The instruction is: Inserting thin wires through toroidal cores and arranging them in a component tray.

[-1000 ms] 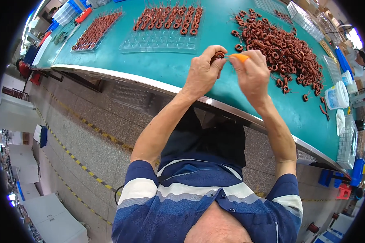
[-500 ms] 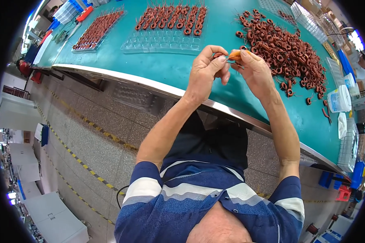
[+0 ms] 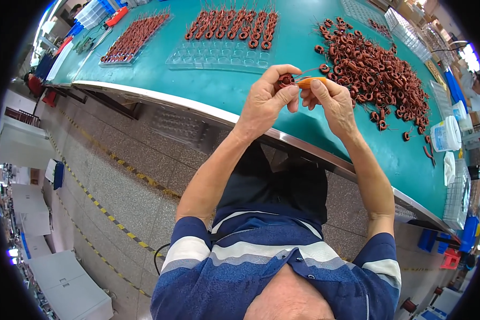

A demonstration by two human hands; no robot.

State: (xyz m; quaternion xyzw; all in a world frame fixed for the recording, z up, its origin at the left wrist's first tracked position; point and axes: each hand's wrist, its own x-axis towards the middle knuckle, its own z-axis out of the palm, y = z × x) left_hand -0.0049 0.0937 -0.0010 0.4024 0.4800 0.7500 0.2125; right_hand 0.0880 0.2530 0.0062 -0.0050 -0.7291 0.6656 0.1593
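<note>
Over the front part of the green table, my left hand [image 3: 262, 104] pinches a copper-red wound ring coil [image 3: 286, 80] between thumb and fingers. Thin wire ends stick out of the coil toward the right. My right hand [image 3: 336, 104] is closed on a small orange tool [image 3: 306, 82], its tip at the coil's wires. Most of that tool is hidden by the fingers, so its kind is unclear. The two hands are close together, with the tool bridging them.
A large heap of loose coils [image 3: 384, 74] lies to the right. Behind my left hand stands a clear tray [image 3: 213, 60], its back rows filled with coils; another filled tray [image 3: 136, 37] is farther left. Pliers [image 3: 428, 153] and a white tub [image 3: 446, 134] sit at right.
My left hand has shifted slightly left and down, and the coil in it now shows more. My right hand has come a little lower, still holding the orange tool.
</note>
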